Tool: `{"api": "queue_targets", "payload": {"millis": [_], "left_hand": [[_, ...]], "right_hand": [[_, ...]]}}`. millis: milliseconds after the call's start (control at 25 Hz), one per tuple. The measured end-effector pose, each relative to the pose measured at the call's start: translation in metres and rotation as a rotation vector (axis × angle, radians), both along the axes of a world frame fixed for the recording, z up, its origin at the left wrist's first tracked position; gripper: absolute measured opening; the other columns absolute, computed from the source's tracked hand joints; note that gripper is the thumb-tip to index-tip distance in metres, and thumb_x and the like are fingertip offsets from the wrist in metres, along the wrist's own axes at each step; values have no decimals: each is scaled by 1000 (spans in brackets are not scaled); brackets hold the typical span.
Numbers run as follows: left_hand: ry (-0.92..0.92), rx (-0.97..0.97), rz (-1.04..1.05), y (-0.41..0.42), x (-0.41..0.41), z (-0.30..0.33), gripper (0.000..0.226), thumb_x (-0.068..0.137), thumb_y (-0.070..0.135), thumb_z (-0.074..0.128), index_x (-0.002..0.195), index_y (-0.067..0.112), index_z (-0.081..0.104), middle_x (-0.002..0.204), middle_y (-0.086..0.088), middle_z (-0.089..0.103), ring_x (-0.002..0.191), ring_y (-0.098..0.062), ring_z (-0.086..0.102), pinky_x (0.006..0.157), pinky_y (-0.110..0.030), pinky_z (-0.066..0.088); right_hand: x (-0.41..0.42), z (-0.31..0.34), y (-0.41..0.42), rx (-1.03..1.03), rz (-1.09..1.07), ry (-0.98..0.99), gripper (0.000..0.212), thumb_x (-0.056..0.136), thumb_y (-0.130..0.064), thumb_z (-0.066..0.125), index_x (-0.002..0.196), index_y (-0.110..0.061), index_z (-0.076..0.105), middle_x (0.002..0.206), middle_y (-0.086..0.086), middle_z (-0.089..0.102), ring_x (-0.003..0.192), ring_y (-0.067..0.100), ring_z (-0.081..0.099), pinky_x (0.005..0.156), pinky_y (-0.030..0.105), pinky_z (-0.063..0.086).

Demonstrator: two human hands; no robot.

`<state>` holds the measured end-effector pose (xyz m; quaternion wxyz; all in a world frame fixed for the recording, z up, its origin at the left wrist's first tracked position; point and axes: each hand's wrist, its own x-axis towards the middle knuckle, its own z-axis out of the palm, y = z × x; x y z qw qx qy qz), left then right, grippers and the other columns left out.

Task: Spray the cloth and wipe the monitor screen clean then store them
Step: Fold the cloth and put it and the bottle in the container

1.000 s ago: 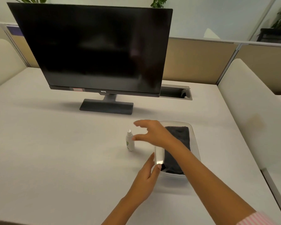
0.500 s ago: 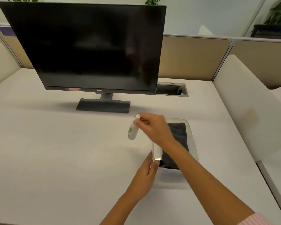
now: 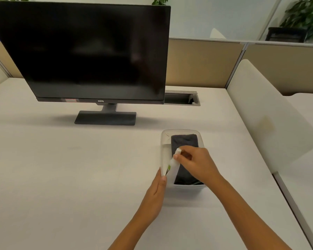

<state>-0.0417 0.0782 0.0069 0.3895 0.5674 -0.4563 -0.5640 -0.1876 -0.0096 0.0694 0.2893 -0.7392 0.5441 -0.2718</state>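
A clear plastic box (image 3: 181,131) stands on the white desk right of centre, with a dark folded cloth (image 3: 183,141) lying inside. My right hand (image 3: 197,163) pinches a small white spray bottle (image 3: 173,166) by its top and holds it tilted over the box's left side, its lower end inside the box beside the cloth. My left hand (image 3: 156,192) rests flat against the box's near left wall, thumb on the rim. The black monitor (image 3: 87,51) stands switched off at the back left on its stand (image 3: 105,118).
An open cable hatch (image 3: 181,98) is set into the desk behind the monitor's right corner. Beige partition panels (image 3: 202,64) run along the back. A white rounded divider (image 3: 266,114) rises along the desk's right edge. The desk surface (image 3: 61,168) spreads left of the box.
My right hand picked the spray bottle up from the desk left of the box and carried it right, tilting it into the box. My left hand stayed on the box.
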Motion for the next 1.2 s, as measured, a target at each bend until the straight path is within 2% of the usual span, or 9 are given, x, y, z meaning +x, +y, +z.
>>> {"api": "queue_targets", "payload": {"millis": [120,240,400,520,680,760,920,1040,1200], "left_hand": [[26,0,21,-1,-1,-1,49,89,56,28,136,49,15,136,32,29,130,4,26,108,-18,23],[36,11,25,-1,-2,-3,53,90,56,28,140,46,17,141,27,29,133,-1,27,115,-33,24],[18,18,6,-2,-1,-3,35,87,60,28,121,65,21,121,48,32,118,17,34,106,-19,27],[18,19,6,-2,-1,-4,33,87,59,27,120,65,22,121,46,31,122,11,32,108,-21,26],[6,-6,-20,-1,0,-4,32,89,59,26,120,68,24,121,51,29,121,20,29,108,-19,24],[1,-18,-28,-1,1,-3,38,90,58,26,127,64,21,130,46,28,127,14,27,112,-24,23],[19,38,8,-1,7,-4,67,85,66,27,146,39,20,153,16,25,140,-7,23,116,-43,23],[-16,63,49,0,18,-4,79,77,75,26,146,37,21,153,15,25,140,-8,25,116,-43,24],[-47,46,60,4,40,-1,76,78,72,26,145,38,20,153,15,24,140,-6,24,117,-41,21]], "right_hand": [[6,-13,-4,47,31,69,22,89,-32,62,104,-18,68,86,-2,70,77,10,62,72,24,52],[8,-15,-6,16,46,104,26,90,-31,61,111,-16,65,93,0,70,80,11,60,76,22,51],[7,-16,13,-173,155,61,18,91,-23,62,106,-16,67,87,-1,71,74,9,61,72,25,54],[4,-17,26,-239,216,60,17,91,-19,61,106,-12,68,90,0,72,78,13,65,73,24,55],[1,-15,30,-96,228,-7,23,91,-19,62,112,-14,65,102,-2,70,91,9,65,83,21,54],[0,-15,29,-4,229,-16,30,90,-22,63,120,-18,62,108,-4,68,96,7,64,86,19,52],[-3,-10,25,191,242,-23,47,85,-32,68,130,-28,54,115,-16,60,104,1,60,90,14,49],[-7,-6,24,261,242,-2,59,78,-35,75,132,-31,51,115,-22,57,108,2,58,90,14,47],[-7,9,26,311,230,28,77,65,-44,81,132,-40,44,115,-29,53,109,-4,53,83,7,44]]}}
